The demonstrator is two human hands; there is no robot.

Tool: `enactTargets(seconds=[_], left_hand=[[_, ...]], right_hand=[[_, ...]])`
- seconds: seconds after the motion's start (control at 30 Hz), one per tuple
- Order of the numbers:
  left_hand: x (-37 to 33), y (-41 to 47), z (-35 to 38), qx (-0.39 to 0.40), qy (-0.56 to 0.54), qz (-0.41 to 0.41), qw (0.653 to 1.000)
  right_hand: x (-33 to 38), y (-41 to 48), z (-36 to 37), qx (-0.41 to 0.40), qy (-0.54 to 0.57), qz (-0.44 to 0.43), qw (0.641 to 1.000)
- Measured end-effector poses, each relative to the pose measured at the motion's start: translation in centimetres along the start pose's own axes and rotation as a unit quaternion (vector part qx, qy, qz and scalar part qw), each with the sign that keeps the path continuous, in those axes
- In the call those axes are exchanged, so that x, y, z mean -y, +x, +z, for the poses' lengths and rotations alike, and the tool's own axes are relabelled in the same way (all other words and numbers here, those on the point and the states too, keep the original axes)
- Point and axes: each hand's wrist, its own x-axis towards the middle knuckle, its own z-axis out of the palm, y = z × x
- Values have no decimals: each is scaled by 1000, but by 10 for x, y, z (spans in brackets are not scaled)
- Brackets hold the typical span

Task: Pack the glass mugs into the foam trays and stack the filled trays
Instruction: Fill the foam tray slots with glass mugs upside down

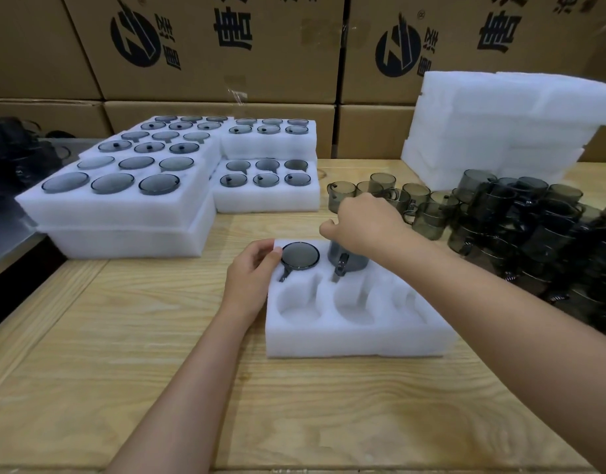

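Fingers of the right hand [363, 224] are closed in a grip over the top of a dark glass mug [349, 258], which stands part-way down in the middle pocket of the far row of a white foam tray [346, 340], its handle toward the near edge of the table [158, 354]. The left hand [250, 278] rests against the tray's left wall, fingers curled loosely and thumb touching the rim of a second mug [300, 256] already seated in the far-left pocket; it clasps nothing that I can see. The three pockets of the near row lie bare, and the far-right one is hidden behind the right forearm.

This tray sits near the middle of the table. Just beyond the right hand, toward the right edge, loose mugs [500, 217] crowd together, many stacked one in another. Behind them, at the far right corner, rises a pile of unfilled foam trays [500, 124]. At the far left, filled trays [123, 200] are stacked in several piles, each showing six mugs. Cardboard boxes [209, 46] line the wall behind the table.
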Motion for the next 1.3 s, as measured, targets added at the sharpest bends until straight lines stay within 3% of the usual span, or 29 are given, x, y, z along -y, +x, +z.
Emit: enactTargets(seconds=[0.2, 0.37, 0.53, 0.63, 0.7, 0.77, 0.87, 0.97, 1.3], left_hand=[[-2, -1, 0, 2, -1, 5, 1000], [0, -1, 0, 5, 4, -6, 1000], [1, 0, 1, 5, 3, -2, 1000], [2, 1, 0, 1, -4, -6, 1000], [2, 2, -1, 0, -5, -8, 1000], [4, 2, -1, 0, -7, -12, 1000], [4, 3, 0, -4, -6, -16, 1000], [4, 3, -1, -7, 2, -17, 1000], [1, 2, 0, -7, 4, -7, 1000]], right_hand=[[2, -3, 25, 27, -55, 1, 998], [-11, 5, 46, 147, 56, 0, 988], [-11, 3, 58, 102, 49, -16, 993], [-16, 7, 54, 67, 139, -24, 988], [-31, 14, 43, -22, 227, -7, 974], [-61, 27, 33, -102, 196, 36, 975], [-107, 39, 25, -65, 107, 118, 985], [-123, 40, 29, -4, 56, 142, 988], [-118, 24, 36, -70, 45, 139, 987]])
